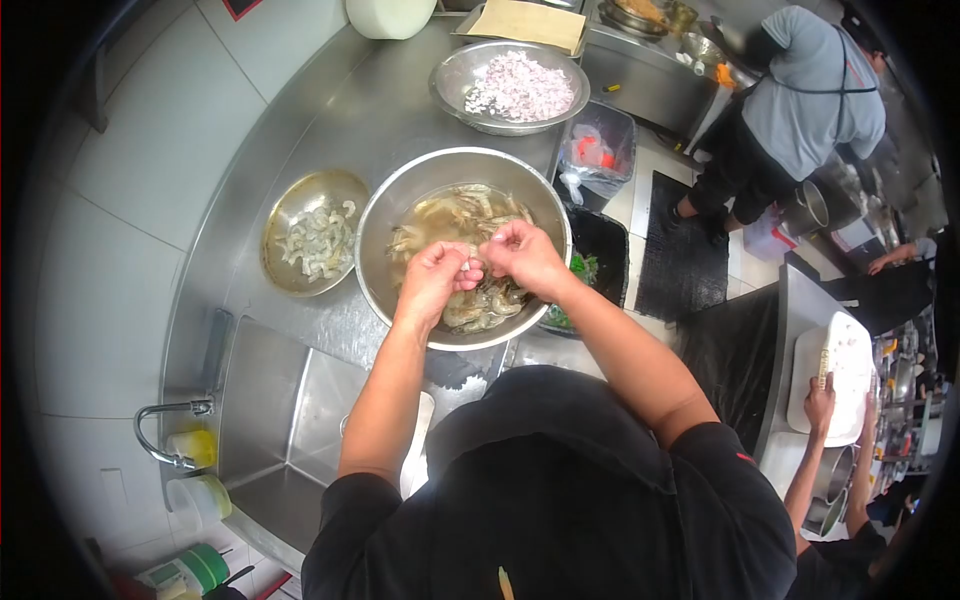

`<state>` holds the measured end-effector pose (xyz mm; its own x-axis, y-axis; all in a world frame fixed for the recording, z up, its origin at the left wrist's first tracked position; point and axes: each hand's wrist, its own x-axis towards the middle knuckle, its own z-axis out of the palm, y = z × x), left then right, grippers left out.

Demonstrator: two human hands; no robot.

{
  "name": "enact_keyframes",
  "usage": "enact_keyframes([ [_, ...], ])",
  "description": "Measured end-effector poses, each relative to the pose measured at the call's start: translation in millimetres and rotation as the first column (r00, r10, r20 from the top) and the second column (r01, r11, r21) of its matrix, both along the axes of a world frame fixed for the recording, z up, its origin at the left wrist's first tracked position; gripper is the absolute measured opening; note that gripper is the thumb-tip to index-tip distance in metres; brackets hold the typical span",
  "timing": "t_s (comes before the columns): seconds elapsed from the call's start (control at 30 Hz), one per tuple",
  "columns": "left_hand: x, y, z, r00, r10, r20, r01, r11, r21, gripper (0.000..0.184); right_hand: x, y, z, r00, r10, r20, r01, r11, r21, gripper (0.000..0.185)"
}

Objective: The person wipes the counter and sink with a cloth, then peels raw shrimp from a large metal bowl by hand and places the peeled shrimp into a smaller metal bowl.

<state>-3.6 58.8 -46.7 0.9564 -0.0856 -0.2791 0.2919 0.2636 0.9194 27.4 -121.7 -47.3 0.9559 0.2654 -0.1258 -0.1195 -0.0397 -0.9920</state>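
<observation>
Both hands are over a large steel bowl (383, 205) of cloudy water with several unpeeled shrimp (470, 205) in it. My left hand (436, 282) is closed, its fingertips pinching a pale shrimp (468, 262) that is mostly covered by the fingers. Just beside it, my right hand (527, 259) has its thumb and fingers pinched together at the shrimp; whatever lies between those fingertips is too small to make out. A smaller metal bowl (275, 218) to the left contains a heap of peeled shrimp (318, 238).
Chopped pinkish pieces fill a steel bowl (445, 85) at the back. A sink (270, 425) with a curved faucet (150, 430) lies left. Lined bins (605, 150) stand right of the large bowl. One person (820, 90) stands farther off; another holds a white tub (838, 370).
</observation>
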Motion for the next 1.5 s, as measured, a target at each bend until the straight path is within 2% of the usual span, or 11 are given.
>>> enact_keyframes([
  [0.17,-1.8,-3.0,1.6,0.998,-0.056,0.003,0.056,0.990,0.128,0.018,-6.6,5.0,-6.2,0.784,0.216,0.581,0.098,0.882,-0.460,0.028],
  [0.3,-2.4,-3.3,-1.9,0.993,-0.110,0.042,0.100,0.976,0.193,0.018,-6.2,5.3,-6.5,0.784,0.279,0.555,0.064,0.853,-0.519,0.027],
  [0.4,-3.4,-5.9,-1.0,0.994,-0.094,0.060,0.084,0.985,0.149,0.018,-2.9,2.1,-9.2,0.986,0.074,0.150,-0.025,0.952,-0.304,0.025],
  [0.5,-1.8,-3.8,-2.0,0.997,-0.043,0.068,0.038,0.997,0.070,0.019,-0.5,-0.4,-6.0,0.987,0.062,-0.149,-0.054,0.997,0.056,0.025],
  [0.8,-2.3,-6.4,-0.5,0.994,-0.033,0.106,0.013,0.983,0.182,0.016,-5.4,-0.7,-0.1,0.984,0.044,0.175,0.023,0.931,-0.364,0.022],
  [1.0,-6.9,18.5,18.1,0.918,0.162,0.361,-0.235,0.957,0.169,0.016,21.2,-43.0,0.9,0.943,-0.271,0.195,0.304,0.938,-0.166,0.024],
  [1.13,0.6,96.8,62.9,0.780,0.364,0.509,-0.562,0.765,0.314,0.026,27.8,-101.6,21.7,0.876,-0.376,0.302,0.430,0.893,-0.136,0.035],
  [1.17,4.2,118.7,69.6,0.777,0.341,0.529,-0.602,0.648,0.467,0.031,28.0,-116.5,20.4,0.875,-0.275,0.399,0.440,0.797,-0.414,0.039],
  [1.23,11.3,144.8,64.5,0.790,0.155,0.594,-0.601,0.004,0.799,0.032,24.8,-138.5,18.5,0.873,-0.009,0.487,0.454,0.377,-0.807,0.050],
  [1.33,20.0,129.0,53.8,0.916,0.000,0.402,-0.389,0.254,0.886,0.030,18.6,-121.2,11.9,0.766,0.098,0.635,0.516,0.497,-0.698,0.050],
  [1.5,45.5,52.8,27.3,0.910,-0.413,-0.044,0.081,0.072,0.994,0.024,-3.0,-50.9,9.8,0.704,0.288,0.649,0.274,0.733,-0.622,0.034],
])
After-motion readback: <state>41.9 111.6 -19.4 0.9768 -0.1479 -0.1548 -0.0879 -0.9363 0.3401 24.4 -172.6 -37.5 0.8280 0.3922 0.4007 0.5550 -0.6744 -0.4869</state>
